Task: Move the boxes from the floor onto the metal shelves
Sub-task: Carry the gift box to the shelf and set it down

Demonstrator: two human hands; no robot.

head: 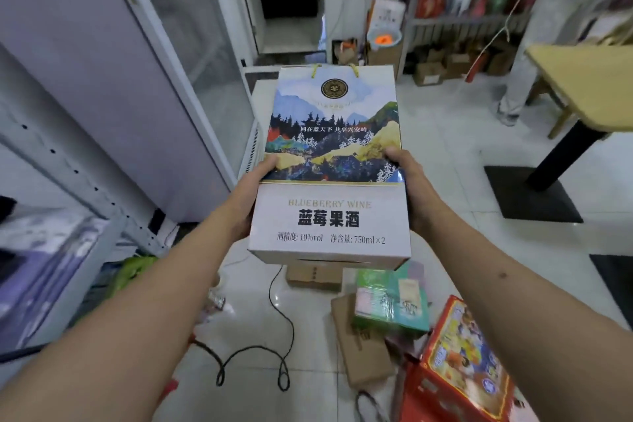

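The tall white cardboard blueberry-wine gift box (330, 161), glossy with a printed mountain scene, is held mid-frame above the floor, the left hand (255, 181) and right hand (407, 178) gripping its long sides. Best keep it level, swinging toward the grey perforated metal shelf (68, 168) at left.

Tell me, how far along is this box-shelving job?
Done: cannot tell; the metal shelf at left is blurred. In hand: the blueberry wine box, gripped by left hand and right hand. Left: green box, red box and cardboard boxes on the floor.
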